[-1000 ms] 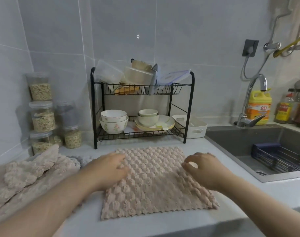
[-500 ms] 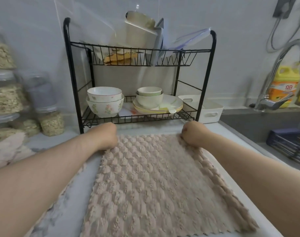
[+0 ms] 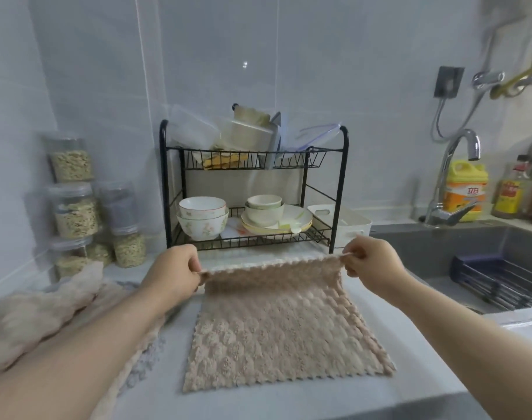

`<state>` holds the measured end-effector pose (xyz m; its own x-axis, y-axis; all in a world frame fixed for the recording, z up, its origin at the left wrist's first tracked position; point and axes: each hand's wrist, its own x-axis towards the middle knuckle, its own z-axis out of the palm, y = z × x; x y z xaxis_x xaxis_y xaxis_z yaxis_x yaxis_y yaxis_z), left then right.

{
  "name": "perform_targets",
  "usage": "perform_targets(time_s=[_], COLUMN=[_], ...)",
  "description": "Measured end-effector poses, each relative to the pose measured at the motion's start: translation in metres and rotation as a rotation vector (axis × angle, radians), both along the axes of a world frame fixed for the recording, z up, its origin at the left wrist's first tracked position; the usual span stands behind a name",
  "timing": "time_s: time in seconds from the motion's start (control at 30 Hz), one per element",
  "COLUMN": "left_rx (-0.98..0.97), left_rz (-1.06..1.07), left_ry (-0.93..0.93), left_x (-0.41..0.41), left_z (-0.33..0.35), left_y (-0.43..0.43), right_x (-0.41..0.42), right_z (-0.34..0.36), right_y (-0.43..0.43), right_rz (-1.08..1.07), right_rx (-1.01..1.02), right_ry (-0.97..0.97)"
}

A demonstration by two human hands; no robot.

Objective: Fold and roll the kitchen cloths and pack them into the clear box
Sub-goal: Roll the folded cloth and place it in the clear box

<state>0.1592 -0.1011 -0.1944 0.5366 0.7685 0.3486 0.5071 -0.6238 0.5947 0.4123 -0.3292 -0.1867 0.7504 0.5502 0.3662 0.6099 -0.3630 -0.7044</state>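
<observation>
Half second ago my hands pressed cloth's far corners flat on counter; now far edge lifted off it. Left hand (image 3: 175, 272) pinches left corner, right hand (image 3: 369, 262) pinches right corner, fingers clamped on fabric. Cloth (image 3: 276, 334) beige, bumpy, zigzag hem; near half flat on counter (image 3: 410, 386), before rack (image 3: 252, 189).

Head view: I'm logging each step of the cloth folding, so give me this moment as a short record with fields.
cloth being worked: beige cloth, far edge raised off the counter, near edge lying flat
left hand: pinches the far left corner
right hand: pinches the far right corner
waiting: heap of cloths at left
behind: black dish rack holding bowls
right: sink
fold: not yet made
</observation>
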Motion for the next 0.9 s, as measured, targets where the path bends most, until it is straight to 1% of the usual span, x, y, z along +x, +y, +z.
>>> perform_targets(time_s=[0.07, 0.2, 0.27, 0.37, 0.57, 0.73, 0.8, 0.9], left_rx=[-0.003, -0.055, -0.050, -0.052, 0.000, 0.070, 0.079, 0.085], left_rz=[-0.028, -0.082, -0.092, -0.113, -0.180, -0.226, -0.238, -0.230], left_ry=[-0.029, -0.099, -0.099, -0.039, 0.151, 0.289, 0.301, 0.260], left_x=[-0.016, -0.043, -0.054, -0.070, -0.089, -0.095, -0.096, -0.099], left_z=[0.002, 0.002, 0.001, -0.004, -0.025, -0.038, -0.042, -0.049], left_y=[-0.012, -0.039, -0.052, -0.070, -0.096, -0.097, -0.096, -0.094], right_x=[-0.013, -0.036, -0.045, -0.057, -0.071, -0.076, -0.075, -0.073], right_z=[0.002, 0.001, -0.001, -0.011, -0.034, -0.043, -0.044, -0.046], right_y=[-0.017, -0.047, -0.060, -0.077, -0.099, -0.104, -0.105, -0.104], right_rz=[0.015, 0.023, 0.012, 0.005, -0.015, 0.034, 0.051, 0.074], right_rx=[0.018, -0.014, -0.034, -0.089, -0.136, -0.279, -0.331, -0.386], right_ry=[0.017, 0.007, 0.026, 0.037, 0.027, -0.029, -0.060, -0.113])
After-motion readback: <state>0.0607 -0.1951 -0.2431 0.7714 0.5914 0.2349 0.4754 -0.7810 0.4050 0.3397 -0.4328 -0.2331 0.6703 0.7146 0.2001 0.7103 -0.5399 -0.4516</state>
